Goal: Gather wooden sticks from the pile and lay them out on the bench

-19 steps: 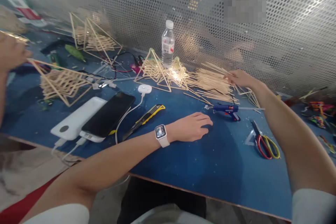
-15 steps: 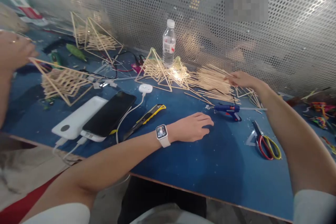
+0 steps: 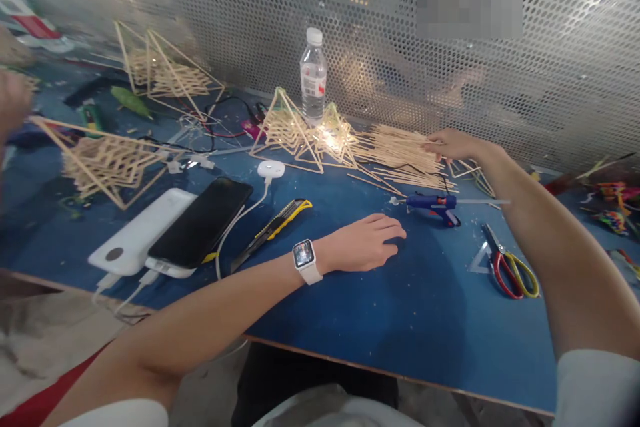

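Wooden sticks [image 3: 400, 155] lie piled at twelve o'clock on the blue table [image 3: 380, 320]; my right hand [image 3: 453, 145] rests on their right end, fingers closing on one. My left hand [image 3: 363, 243] lies flat, loosely spread, at their seven o'clock.

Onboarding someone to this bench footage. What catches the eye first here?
The heap of thin wooden sticks against the perforated metal screen, with the right hand resting on its far end. Beside the heap stand stick-built pyramid frames, one catching a bright glare, and a water bottle stands behind them. The left hand lies flat on the blue table, near a blue glue gun.
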Demonstrator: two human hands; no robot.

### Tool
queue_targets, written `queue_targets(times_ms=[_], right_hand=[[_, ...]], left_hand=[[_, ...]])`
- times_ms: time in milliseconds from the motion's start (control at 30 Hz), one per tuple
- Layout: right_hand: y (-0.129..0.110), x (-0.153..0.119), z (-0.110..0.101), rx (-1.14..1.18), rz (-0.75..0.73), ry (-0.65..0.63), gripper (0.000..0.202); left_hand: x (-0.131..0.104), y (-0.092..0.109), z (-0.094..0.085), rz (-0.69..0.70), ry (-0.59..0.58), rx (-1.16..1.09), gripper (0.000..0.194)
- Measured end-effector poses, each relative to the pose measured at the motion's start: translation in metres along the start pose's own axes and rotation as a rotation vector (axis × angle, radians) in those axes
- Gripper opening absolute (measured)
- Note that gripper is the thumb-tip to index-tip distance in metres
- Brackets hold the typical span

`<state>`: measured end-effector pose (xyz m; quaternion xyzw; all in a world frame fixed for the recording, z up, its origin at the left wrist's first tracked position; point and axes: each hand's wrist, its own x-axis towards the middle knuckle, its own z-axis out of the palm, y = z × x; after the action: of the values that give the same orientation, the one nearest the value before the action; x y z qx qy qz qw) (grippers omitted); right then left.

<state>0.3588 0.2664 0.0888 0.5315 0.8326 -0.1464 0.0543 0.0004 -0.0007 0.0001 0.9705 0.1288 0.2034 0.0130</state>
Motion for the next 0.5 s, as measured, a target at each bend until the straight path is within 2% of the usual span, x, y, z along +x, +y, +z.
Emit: queue_targets(times_ms=[100, 200, 400, 500], right_hand=[[0.002, 0.0, -0.001, -0.014, 0.01, -0.071, 0.076], [0.003, 0.004, 0.003, -0.039, -0.016, -0.066, 0.07], [0.005, 0.023, 0.024, -0.096, -0.006, 0.086, 0.058], [0.008, 0.032, 0.034, -0.113, -0.008, 0.117, 0.057]], left_hand=[[0.0, 0.0, -0.001, 0.003, 0.009, 0.001, 0.019], [0.001, 0.0, -0.002, 0.007, 0.014, -0.007, 0.017], [0.001, 0.001, -0.002, 0.007, 0.007, -0.002, 0.019], [0.001, 0.001, -0.002, 0.001, -0.006, -0.001, 0.021]])
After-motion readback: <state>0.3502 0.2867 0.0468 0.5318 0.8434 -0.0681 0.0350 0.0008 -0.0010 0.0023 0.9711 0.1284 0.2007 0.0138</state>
